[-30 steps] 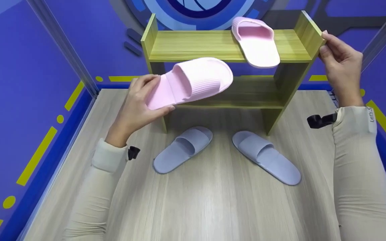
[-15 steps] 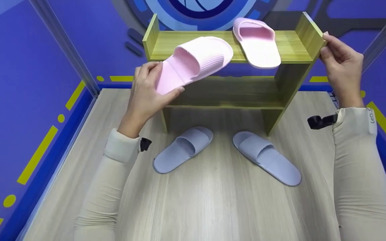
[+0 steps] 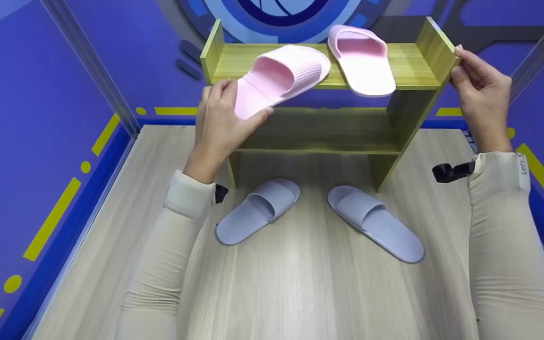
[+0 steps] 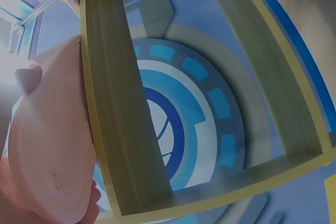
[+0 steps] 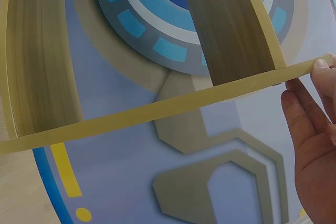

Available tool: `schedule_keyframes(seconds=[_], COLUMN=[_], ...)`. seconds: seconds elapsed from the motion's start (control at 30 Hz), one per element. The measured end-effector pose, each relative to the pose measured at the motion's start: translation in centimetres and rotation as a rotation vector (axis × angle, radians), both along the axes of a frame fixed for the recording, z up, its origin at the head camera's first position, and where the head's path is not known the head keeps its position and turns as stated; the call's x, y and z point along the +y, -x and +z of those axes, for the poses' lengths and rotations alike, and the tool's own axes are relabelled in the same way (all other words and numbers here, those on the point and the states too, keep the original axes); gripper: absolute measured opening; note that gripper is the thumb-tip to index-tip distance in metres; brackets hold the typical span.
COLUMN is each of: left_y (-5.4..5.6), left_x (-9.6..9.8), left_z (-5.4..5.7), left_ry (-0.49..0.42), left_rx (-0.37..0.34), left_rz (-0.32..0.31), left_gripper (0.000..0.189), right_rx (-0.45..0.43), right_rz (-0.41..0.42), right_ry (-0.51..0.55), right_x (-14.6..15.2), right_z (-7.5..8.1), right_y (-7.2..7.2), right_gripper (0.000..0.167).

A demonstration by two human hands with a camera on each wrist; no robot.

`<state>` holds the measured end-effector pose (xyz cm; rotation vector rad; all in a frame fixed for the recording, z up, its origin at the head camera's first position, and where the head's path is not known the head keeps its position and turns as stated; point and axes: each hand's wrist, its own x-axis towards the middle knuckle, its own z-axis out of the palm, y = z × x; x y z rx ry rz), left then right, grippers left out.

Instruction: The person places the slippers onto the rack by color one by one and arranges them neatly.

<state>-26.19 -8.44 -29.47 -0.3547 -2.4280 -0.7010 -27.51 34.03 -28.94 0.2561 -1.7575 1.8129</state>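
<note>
My left hand [image 3: 222, 120] grips the heel of a pink slipper [image 3: 284, 73], thumb on one side and fingers on the other. Its toe overlaps the top board of a wooden shoe rack [image 3: 317, 151] in the head view. From the left wrist, the slipper's sole [image 4: 55, 145] shows right at the board's front edge. A second pink slipper [image 3: 369, 71] rests on the top board to the right, heel at the front edge. My right hand [image 3: 484, 94] pinches the rack's right side panel near its top; the right wrist view shows thumb and fingers [image 5: 302, 114] about the panel's edge.
Two grey slippers, one on the left [image 3: 258, 212] and one on the right [image 3: 376, 222], lie on the wood-look floor [image 3: 291, 293] before the rack. Blue printed walls [image 3: 31, 141] stand on both sides and behind. The rack has a lower board [image 3: 338, 134].
My left hand has carried the pink slipper up and forward, from in front of the rack to its top board. My right hand stays on the side panel.
</note>
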Motion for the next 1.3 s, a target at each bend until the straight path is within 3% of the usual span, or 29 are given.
schedule_keyframes(seconds=[0.33,0.5,0.73,0.87,1.3], left_y=[0.3,0.2,-0.2,-0.2,0.5], left_x=[0.4,0.0,-0.8,-1.0,0.8], left_z=[0.5,0.8,1.2,1.4,1.3], left_ry=[0.048,0.053,0.050,0.048,0.017], left_rx=[-0.036,-0.063,-0.167,-0.207,-0.162], left_rz=[0.034,0.006,-0.066,-0.075,-0.011], left_gripper=[0.075,0.072,0.065,0.063,0.067], right_rx=[-0.005,-0.001,0.002,-0.002,-0.011], right_rz=[0.008,0.022,0.032,0.026,-0.006], right_ry=[0.000,0.031,0.036,0.027,-0.018], right_x=[-0.1,0.0,-0.1,-0.1,-0.3], right_z=[0.0,-0.1,-0.1,-0.1,0.2], right_y=[0.1,0.1,0.1,0.0,-0.2], right_gripper=[0.036,0.036,0.036,0.036,0.036])
